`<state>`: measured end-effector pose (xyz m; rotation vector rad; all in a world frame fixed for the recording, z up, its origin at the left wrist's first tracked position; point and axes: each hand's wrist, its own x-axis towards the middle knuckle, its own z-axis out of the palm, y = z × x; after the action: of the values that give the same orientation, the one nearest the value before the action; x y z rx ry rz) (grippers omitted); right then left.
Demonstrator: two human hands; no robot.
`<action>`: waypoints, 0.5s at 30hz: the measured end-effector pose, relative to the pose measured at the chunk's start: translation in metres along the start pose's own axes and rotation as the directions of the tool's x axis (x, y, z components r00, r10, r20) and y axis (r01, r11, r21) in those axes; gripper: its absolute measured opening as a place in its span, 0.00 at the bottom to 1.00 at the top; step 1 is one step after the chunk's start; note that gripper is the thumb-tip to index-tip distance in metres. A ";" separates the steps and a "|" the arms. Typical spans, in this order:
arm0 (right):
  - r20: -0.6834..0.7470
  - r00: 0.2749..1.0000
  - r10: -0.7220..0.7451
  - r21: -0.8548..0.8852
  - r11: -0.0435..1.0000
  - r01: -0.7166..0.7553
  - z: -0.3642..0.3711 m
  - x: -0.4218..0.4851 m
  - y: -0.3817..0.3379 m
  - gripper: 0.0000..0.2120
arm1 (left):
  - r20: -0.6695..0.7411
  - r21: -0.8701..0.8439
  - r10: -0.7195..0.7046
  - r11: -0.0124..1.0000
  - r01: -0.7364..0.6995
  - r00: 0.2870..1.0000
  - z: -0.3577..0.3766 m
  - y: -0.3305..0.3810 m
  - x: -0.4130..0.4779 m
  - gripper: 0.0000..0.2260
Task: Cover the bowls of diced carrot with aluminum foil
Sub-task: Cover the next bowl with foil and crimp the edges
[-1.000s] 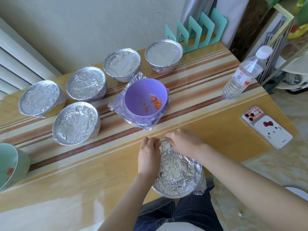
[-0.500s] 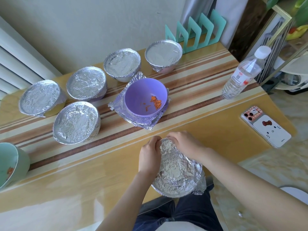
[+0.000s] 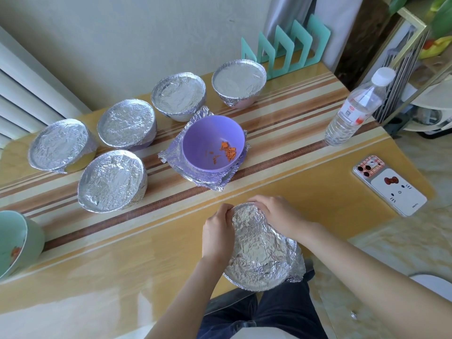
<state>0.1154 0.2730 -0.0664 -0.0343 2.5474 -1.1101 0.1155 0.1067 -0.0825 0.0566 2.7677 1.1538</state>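
table (image 3: 110,265): yellow top with brown and cream stripes running across the far half; carries everything listed below.

rack (image 3: 286,45): teal, slotted, upright at the far edge against the wall.

near bowl (image 3: 259,277): at the near edge of the table, directly in front of the person, tilted toward the camera. its mouth and sides are hidden under a crinkled foil wrap (image 3: 256,245), so the contents cannot be seen.

covered bowls, five: each mouth sealed with foil. three lie on the left, (image 3: 58,144), (image 3: 126,123) and (image 3: 112,181); two stand at the back, (image 3: 178,94) and (image 3: 238,80).

purple bowl (image 3: 195,152): uncovered, mid-table, standing on a stack of foil sheets (image 3: 168,155) whose corners stick out around it.

green bowl (image 3: 31,238): uncovered, cut off by the left edge of the view, with a few orange bits inside.

water bottle (image 3: 352,113): clear, white cap, upright on the right side.

phone (image 3: 391,187): face down near the right edge, cartoon-cat case.

left hand (image 3: 216,234): on the far-left rim of the near bowl, fingers curled together and pinching the foil wrap.

right hand (image 3: 278,214): over the far-right rim, fingers bent down and clamped on the foil wrap.

diced carrot (image 3: 228,151): small orange heap on the purple bowl's inner wall.
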 end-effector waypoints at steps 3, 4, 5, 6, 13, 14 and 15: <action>-0.028 0.999 0.031 -0.010 0.999 -0.031 0.003 0.001 0.006 0.17 | -0.013 0.006 -0.020 1.000 0.020 1.000 0.000 0.001 -0.003 0.07; -0.027 0.999 0.046 -0.014 0.999 -0.047 0.004 0.001 0.007 0.18 | -0.013 0.003 -0.022 1.000 0.022 1.000 0.000 0.002 -0.003 0.07; -0.022 0.998 0.055 -0.021 0.998 -0.056 0.004 0.001 0.008 0.18 | -0.012 -0.003 -0.024 1.000 0.024 1.000 0.000 0.002 -0.003 0.07; -0.016 0.998 0.055 -0.029 0.998 -0.055 0.003 0.001 0.008 0.18 | -0.012 -0.008 -0.026 1.000 0.026 1.000 0.000 0.002 -0.003 0.07; 0.082 0.996 0.035 -0.117 0.993 -0.025 -0.004 0.007 -0.003 0.16 | -0.028 0.005 -0.006 1.000 0.006 1.000 0.001 0.000 -0.007 0.06; 0.091 0.996 0.026 -0.129 0.992 -0.014 -0.002 0.008 -0.005 0.17 | -0.021 0.001 -0.003 1.000 0.003 1.000 0.001 -0.001 -0.008 0.06; 0.103 0.994 0.027 -0.129 0.991 -0.013 -0.001 0.009 -0.006 0.19 | -0.010 -0.004 0.000 1.000 0.000 1.000 0.001 -0.003 -0.008 0.06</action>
<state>0.1059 0.2676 -0.0642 -0.0971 2.5156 -0.9106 0.1240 0.1047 -0.0846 0.0502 2.7740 1.1633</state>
